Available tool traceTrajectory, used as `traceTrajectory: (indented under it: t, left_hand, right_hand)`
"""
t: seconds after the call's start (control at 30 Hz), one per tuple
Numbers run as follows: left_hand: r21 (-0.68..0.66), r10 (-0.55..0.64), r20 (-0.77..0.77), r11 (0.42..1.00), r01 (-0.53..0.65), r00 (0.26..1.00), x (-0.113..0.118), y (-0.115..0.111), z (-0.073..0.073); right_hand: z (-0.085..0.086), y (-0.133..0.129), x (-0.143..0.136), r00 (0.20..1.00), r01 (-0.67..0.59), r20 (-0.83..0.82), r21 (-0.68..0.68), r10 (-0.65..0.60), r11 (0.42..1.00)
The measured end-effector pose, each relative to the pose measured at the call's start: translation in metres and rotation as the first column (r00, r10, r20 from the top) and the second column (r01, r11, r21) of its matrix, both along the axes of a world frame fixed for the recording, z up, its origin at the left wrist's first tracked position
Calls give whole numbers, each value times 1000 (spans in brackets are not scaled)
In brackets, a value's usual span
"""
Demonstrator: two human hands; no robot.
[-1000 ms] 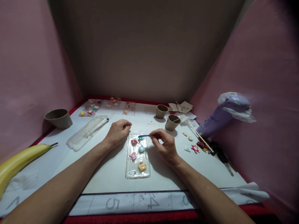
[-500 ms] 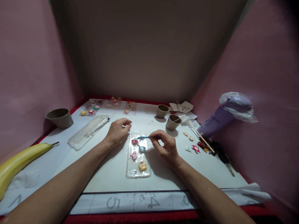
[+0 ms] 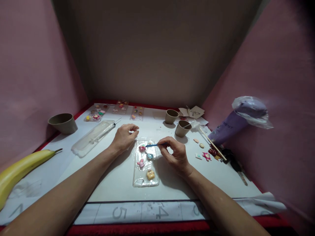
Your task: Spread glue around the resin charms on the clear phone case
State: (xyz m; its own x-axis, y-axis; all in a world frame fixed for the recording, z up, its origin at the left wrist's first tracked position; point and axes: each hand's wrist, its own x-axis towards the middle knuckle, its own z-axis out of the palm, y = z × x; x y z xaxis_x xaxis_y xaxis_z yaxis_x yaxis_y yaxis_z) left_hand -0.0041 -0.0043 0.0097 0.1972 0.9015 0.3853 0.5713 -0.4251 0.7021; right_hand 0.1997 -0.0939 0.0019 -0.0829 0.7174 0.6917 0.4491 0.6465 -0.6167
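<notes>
A clear phone case [image 3: 145,181] lies on the white paper before me, its surface glossy and wet-looking. On it sit a pink rabbit charm [image 3: 140,163], a yellow-brown charm [image 3: 150,175], a light blue piece [image 3: 150,156] and a red-pink charm [image 3: 142,148]. My right hand [image 3: 174,154] pinches a thin blue stick [image 3: 151,145] between thumb and fingers. The stick's tip is over the upper part of the case, at the red-pink charm; whether it touches cannot be told. My left hand [image 3: 125,137] rests loosely curled by the case's upper left corner, thumb and index apart, holding nothing.
Left are a banana [image 3: 27,165], a brown cup [image 3: 63,124] and a clear tray [image 3: 92,139]. Decorated cases [image 3: 136,113] lie behind. Two brown cups [image 3: 183,128], loose charms [image 3: 206,156], a wooden stick [image 3: 213,144] and a purple bag [image 3: 228,124] are at right.
The blue stick's tip has shifted very slightly to the right and down over the case. Both hands hold nearly the same place.
</notes>
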Motion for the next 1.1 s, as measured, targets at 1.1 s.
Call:
traceTrajectory:
  t: [1.1]
  left_hand:
    - [-14,2,1,1000,-2,1000,0,-1,1]
  right_hand:
    - [-1,3,1,994,105,-10,36,-104,994]
